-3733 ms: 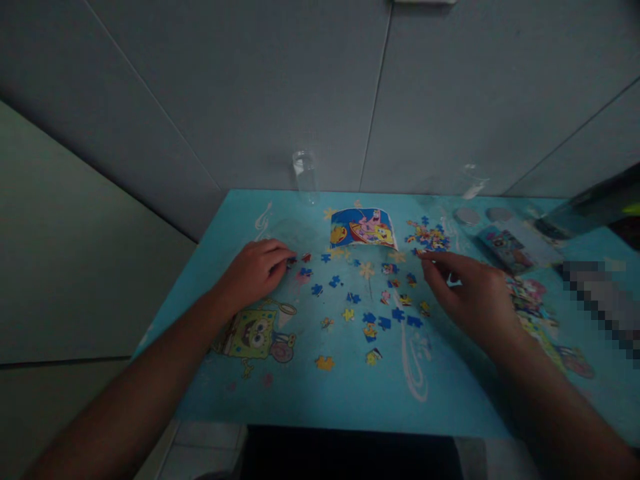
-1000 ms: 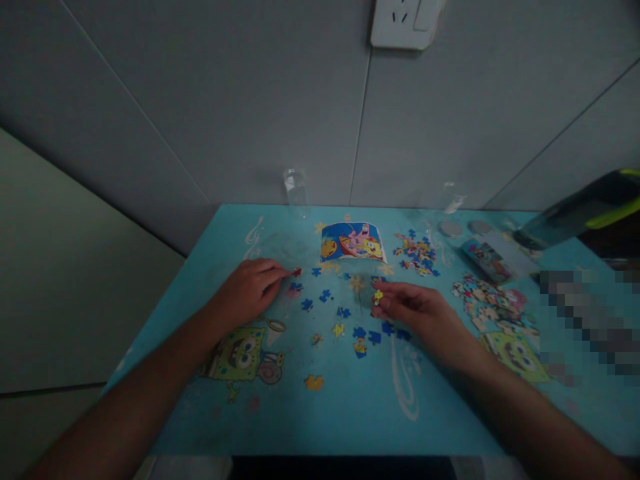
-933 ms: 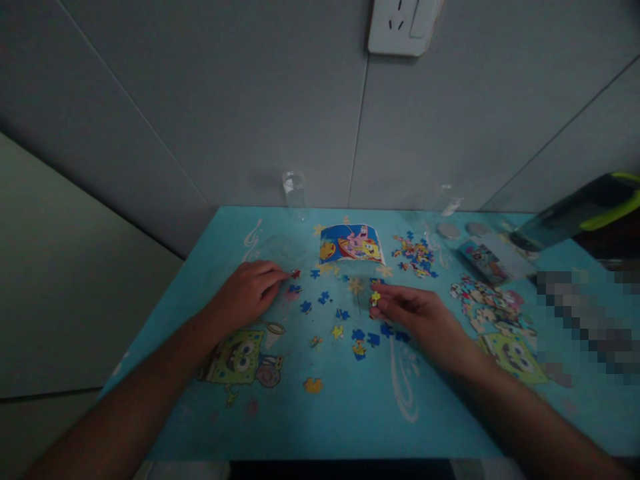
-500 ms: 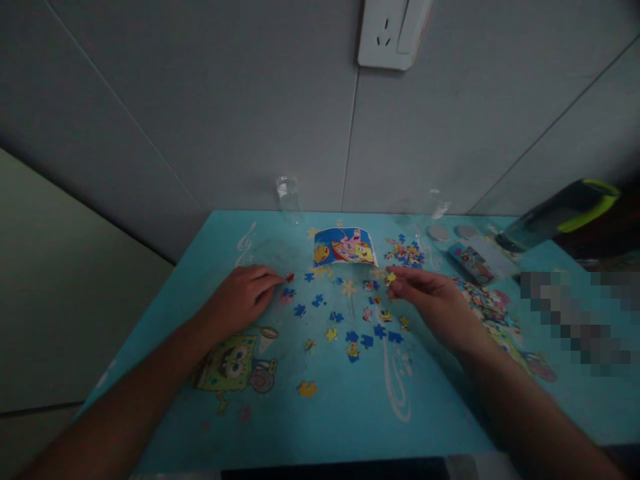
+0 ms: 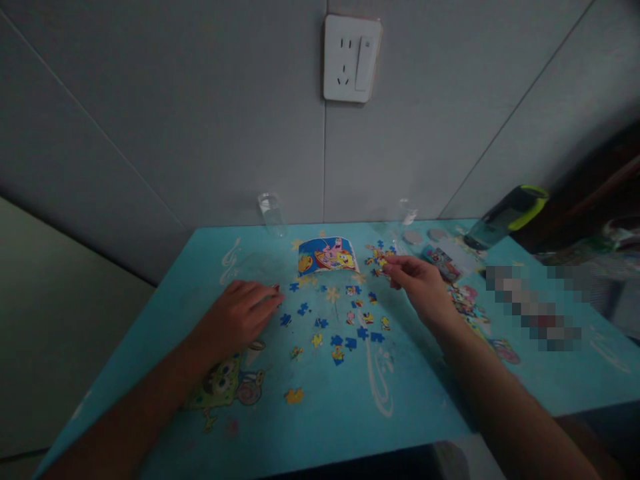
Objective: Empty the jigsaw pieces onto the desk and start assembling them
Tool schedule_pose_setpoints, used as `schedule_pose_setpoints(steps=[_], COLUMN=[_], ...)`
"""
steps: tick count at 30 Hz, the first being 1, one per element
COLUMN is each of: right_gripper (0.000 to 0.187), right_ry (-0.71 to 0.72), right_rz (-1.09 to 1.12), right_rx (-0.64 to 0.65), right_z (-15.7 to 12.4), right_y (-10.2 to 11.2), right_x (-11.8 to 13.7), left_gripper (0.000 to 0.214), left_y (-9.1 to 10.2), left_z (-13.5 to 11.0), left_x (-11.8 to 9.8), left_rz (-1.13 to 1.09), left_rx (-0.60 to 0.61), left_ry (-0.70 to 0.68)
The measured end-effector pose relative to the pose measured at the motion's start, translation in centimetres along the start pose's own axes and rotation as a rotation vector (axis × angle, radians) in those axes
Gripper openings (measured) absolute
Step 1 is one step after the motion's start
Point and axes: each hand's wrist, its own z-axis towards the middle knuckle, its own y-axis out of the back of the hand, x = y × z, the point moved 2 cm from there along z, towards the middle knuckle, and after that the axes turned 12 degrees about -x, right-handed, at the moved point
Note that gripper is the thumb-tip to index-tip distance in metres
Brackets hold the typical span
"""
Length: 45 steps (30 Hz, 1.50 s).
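Note:
My right hand (image 5: 415,285) pinches a small yellow puzzle piece (image 5: 383,263) between thumb and fingertips, over the near edge of a heap of loose pieces (image 5: 376,252). On the left, my left hand (image 5: 241,312) rests low at the table, its fingertips closed around a dark red puzzle piece (image 5: 276,288); the thumb is mostly hidden. Between the hands lie several scattered pieces, among them a blue piece (image 5: 303,309) and a yellow piece (image 5: 317,341). A curved picture card (image 5: 327,257) with cartoon figures stands behind them. Nearest me lies an orange-yellow piece (image 5: 294,396).
Two clear cups (image 5: 273,215) stand near the wall. To the right are round grey lids (image 5: 413,237), a small printed box (image 5: 442,263) and a dark bottle (image 5: 505,217) with a lime-green handle. The blue table (image 5: 320,433) has printed cartoon figures. A socket (image 5: 352,59) is on the wall.
My right hand has moved away from me to the heap of pieces, still with the yellow piece. My left hand has barely moved. The camera view has tilted up and turned right.

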Motion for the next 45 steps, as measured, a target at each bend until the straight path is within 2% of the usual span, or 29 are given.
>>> schedule_pose_setpoints(steps=[3, 6, 9, 12, 16, 20, 25, 31, 38, 41, 45], right_gripper=[0.039, 0.045, 0.047, 0.048, 0.044, 0.042, 0.038, 0.037, 0.031, 0.032, 0.031], right_ry=[-0.015, -0.003, 0.023, 0.034, 0.027, 0.023, 0.046, 0.057, 0.121, 0.106, 0.049], right_rz=[-0.013, -0.026, -0.034, -0.043, -0.054, -0.061, -0.074, -0.051, -0.238, -0.255, -0.251], right_rx=[0.018, 0.032, 0.031, 0.046, 0.083, 0.082, 0.110, 0.118, 0.326, 0.309, 0.325], right_z=[0.1, 0.2, 0.4, 0.6, 0.8, 0.8, 0.4, 0.6, 0.6, 0.8, 0.6], right_y=[-0.1, -0.3, -0.3, -0.2, 0.0, 0.1, 0.1, 0.5, 2.9, 3.7, 3.4], right_x=[-0.2, -0.2, -0.1, -0.1, -0.5, -0.5, -0.1, -0.3, -0.2, -0.7, -1.5], left_gripper=[0.027, 0.024, 0.021, 0.028, 0.039, 0.042, 0.037, 0.034, 0.028, 0.029, 0.038], left_y=[0.0, -1.1, -3.0, -4.8, -6.4, -6.7, -6.3, -5.4, -3.9, -3.9, -4.5], left_z=[1.6, 3.6, 5.8, 7.0, 6.7, 6.0, 5.8, 5.8, 5.6, 5.6, 6.1], left_x=[-3.4, -8.0, -11.9, -13.9, -14.3, -14.2, -14.6, -14.7, -15.1, -15.2, -14.8], left_rz=[-0.032, -0.115, -0.180, -0.178, -0.249, -0.320, -0.322, -0.239, -0.159, -0.178, -0.234], left_rx=[-0.032, -0.026, 0.048, 0.051, 0.060, 0.095, 0.054, 0.062, -0.046, -0.034, 0.040], left_ry=[-0.138, -0.244, -0.256, -0.220, -0.159, -0.194, -0.238, -0.306, -0.423, -0.380, -0.173])
